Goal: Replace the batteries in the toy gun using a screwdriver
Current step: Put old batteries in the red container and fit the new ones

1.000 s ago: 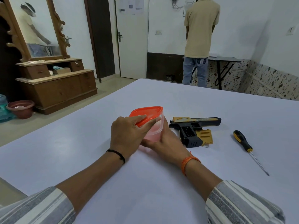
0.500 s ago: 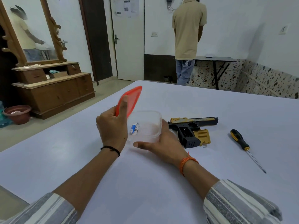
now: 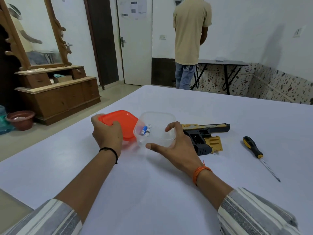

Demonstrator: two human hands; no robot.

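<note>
Bright, even indoor light falls soft on the white table, leaving only faint shadows under the hands; the wide lens bends the room's edges; far objects look slightly soft.

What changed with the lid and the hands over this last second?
The left hand pulled the orange plastic lid off the clear plastic container, exposing the batteries, and lowered it to the container's left. The right hand loosened its hold. Toy gun and screwdriver stayed put.
</note>
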